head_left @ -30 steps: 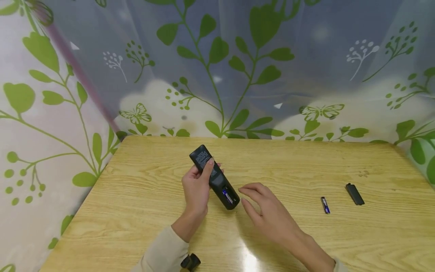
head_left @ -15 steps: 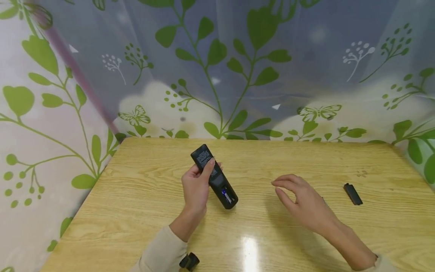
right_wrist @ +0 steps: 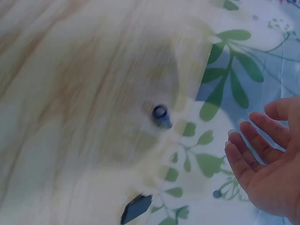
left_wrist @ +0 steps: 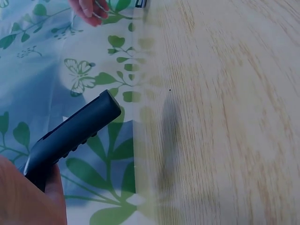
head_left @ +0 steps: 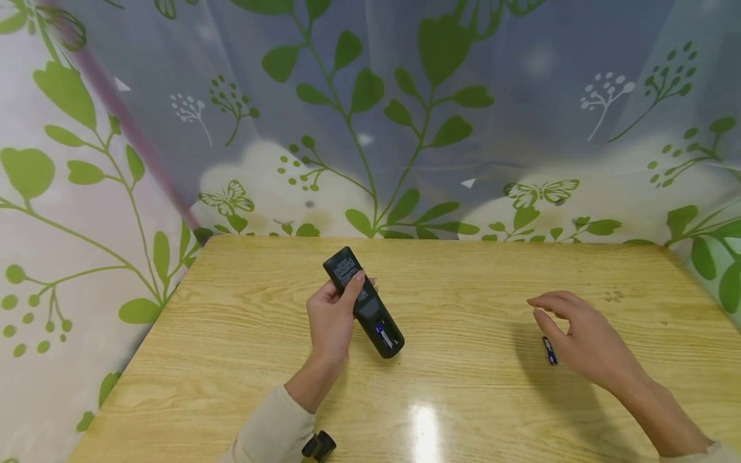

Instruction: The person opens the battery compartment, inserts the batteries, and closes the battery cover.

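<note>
My left hand (head_left: 331, 325) grips a black remote control (head_left: 343, 262), thumb across its label side. The battery compartment at the remote's lower end lies uncovered, with one blue-and-silver battery (head_left: 384, 335) in it. In the left wrist view the remote (left_wrist: 77, 126) is seen side-on, held above the table. My right hand (head_left: 596, 341) hovers over the right part of the table, fingers slightly bent, holding nothing. A loose battery (head_left: 550, 351) lies on the wood just left of and below that hand. The black battery cover (right_wrist: 136, 209) shows in the right wrist view; my hand hides it in the head view.
The wooden table (head_left: 231, 386) reaches back to a leaf-patterned curtain (head_left: 278, 186), which also hangs along the left side. A small black object (head_left: 319, 445) sits by my left sleeve at the bottom edge.
My right hand has moved away from the remote, rightwards across the table to near the loose battery, and now covers the cover from the head view. My left hand stays nearly still with the remote.
</note>
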### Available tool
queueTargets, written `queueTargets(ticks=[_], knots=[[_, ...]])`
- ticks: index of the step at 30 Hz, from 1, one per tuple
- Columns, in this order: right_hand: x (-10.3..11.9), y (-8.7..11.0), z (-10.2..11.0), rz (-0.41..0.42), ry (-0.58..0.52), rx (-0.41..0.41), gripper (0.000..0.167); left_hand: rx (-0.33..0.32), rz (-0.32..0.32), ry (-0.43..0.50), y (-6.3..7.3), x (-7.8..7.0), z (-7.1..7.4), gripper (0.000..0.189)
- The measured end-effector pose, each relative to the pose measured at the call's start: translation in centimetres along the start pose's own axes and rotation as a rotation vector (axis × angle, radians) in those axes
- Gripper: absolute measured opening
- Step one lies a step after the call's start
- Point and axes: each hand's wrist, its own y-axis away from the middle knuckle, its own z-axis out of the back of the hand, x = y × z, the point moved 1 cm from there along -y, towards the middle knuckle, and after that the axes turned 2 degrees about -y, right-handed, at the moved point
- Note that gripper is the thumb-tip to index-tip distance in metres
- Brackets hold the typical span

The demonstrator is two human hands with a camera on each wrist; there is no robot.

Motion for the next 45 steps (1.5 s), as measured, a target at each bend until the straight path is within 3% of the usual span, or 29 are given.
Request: queueTargets(ticks=[11,23,35,40,45], knots=[[-3.1,0.9,0.6,-0.092,0.017,0.074,0.04,0.016,0.003,0.009,0.0,0.1,0.4,0.031],[-4.8,1.6,0.2,-0.156,0.041,0.16,0.035,0.016,-0.004,0.015,-0.1,0.0,0.4,0.029],[-4.8,1.4,-0.7,-0.287,0.017,0.305,0.046,0.013,-0.004,0.0,-0.1,0.0,0.6,0.031],[-4.7,1.3,-1.2,-0.317,0.034,0.317,0.046,0.014,0.004,0.006,-0.1,0.2,0.6,0.029],[-4.7,1.6,-1.6,-0.292,0.043,0.287,0.03,0.015,0.006,0.012,0.0,0.3,0.6,0.029]])
